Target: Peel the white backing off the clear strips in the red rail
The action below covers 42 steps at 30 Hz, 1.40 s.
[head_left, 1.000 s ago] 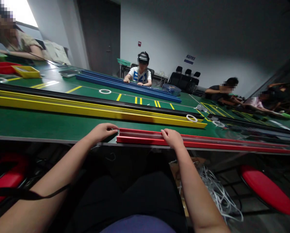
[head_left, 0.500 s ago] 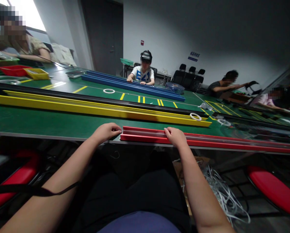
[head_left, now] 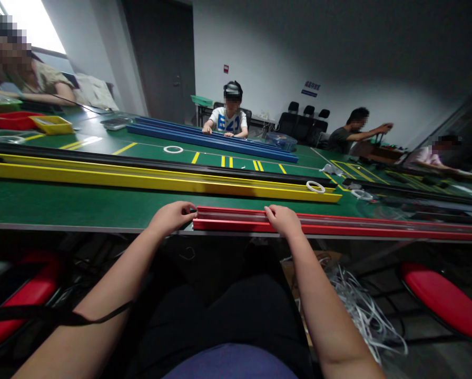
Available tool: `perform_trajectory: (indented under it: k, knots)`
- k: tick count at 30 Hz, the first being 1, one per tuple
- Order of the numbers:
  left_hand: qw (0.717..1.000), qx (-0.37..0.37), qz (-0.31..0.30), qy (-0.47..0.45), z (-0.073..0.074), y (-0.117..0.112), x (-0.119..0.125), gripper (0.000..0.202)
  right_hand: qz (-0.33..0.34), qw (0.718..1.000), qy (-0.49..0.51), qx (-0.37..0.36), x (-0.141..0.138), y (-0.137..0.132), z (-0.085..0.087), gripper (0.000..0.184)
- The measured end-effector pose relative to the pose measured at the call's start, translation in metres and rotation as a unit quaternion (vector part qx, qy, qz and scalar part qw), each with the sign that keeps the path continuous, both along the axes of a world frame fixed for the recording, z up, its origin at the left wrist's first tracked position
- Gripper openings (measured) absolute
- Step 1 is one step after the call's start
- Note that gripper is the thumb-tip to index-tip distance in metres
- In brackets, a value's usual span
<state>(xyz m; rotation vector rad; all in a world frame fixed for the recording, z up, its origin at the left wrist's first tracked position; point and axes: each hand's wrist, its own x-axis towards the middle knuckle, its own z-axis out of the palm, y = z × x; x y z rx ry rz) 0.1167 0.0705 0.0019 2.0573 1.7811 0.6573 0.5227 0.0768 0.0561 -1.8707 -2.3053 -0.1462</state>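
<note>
Head | yellow rail (head_left: 160, 182) beyond red rail (head_left: 236, 226) | blue rails (head_left: 212, 144) farther back

Includes a yellow channel (head_left: 160, 181) beside a black channel (head_left: 160, 163), with a white ring (head_left: 314, 191) at their right ends. Farther back, has blue channels (head_left: 212, 144) before a seated co-worker (head_left: 225, 123); below, white cords (head_left: 356, 300).

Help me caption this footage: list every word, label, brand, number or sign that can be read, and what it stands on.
"E": first blue character on the white shirt; those after it are uncertain.
Wall sign above the black chairs: too blurred to read.
Small red sign beside the dark door: too small to read.
Red channel: no readable text.
</note>
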Motion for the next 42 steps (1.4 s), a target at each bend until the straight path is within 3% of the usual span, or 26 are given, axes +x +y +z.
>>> perform_trajectory:
  k: [17, 34, 42]
  knots:
    - [0.997, -0.036, 0.055, -0.029, -0.003, 0.004, 0.009, 0.035, -0.01, 1.0, -0.023, 0.001, -0.004, -0.002, 0.002, 0.054]
    - [0.999, -0.008, 0.05, 0.004, -0.008, 0.003, 0.006, 0.038, -0.003, 1.0, -0.018, 0.01, -0.004, -0.004, 0.0, 0.054]
    - [0.999, 0.009, 0.026, -0.029, -0.022, 0.019, -0.004, 0.041, -0.009, 1.0, -0.017, 0.006, -0.004, -0.003, 0.0, 0.055]
